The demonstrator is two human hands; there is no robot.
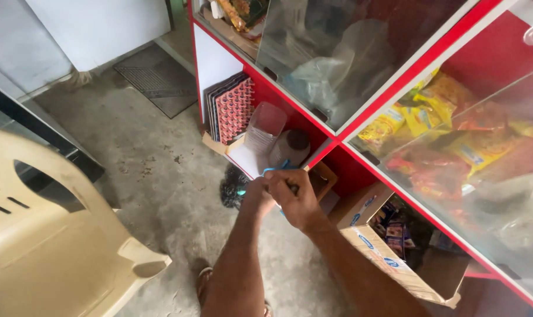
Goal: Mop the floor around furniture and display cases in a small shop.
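Head view | big red shelf (337,141) with glass doors | tan plastic chair (49,235) at my left | cardboard box (383,252) low down | my right hand (295,199) and left hand (256,196) together, fingers closed on a blue thing (278,167) by the low shelf

My arms are bare to past the elbows, no sleeves, no watch or rings on either hand (sandal strap (203,276) on foot, approx.).
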